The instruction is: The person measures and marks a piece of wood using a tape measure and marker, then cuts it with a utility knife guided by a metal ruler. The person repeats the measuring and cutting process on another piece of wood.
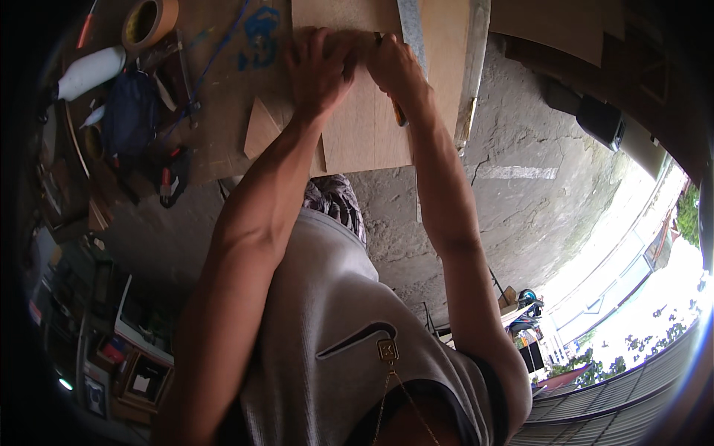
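A light-brown wooden board (364, 141) lies on the workbench in front of me. My left hand (321, 74) presses on its far part, fingers stretched out and apart, holding nothing. Just to the right, my right hand (396, 68) is closed round what looks like a utility knife (400, 114). Its orange and black handle end sticks out below my palm, while most of it is hidden by the fingers. A grey metal straightedge (413, 33) runs along the board's right side, close beside my right hand. Under my left forearm rests a triangular wood offcut (260, 128).
On the bench's left side are a roll of tan tape (150, 22), a white bottle (93, 73), a dark blue cloth bundle (132, 111) and a red and black tool (172, 175). A long strip (476, 67) lines the bench's right edge, above a rough concrete floor (513, 141).
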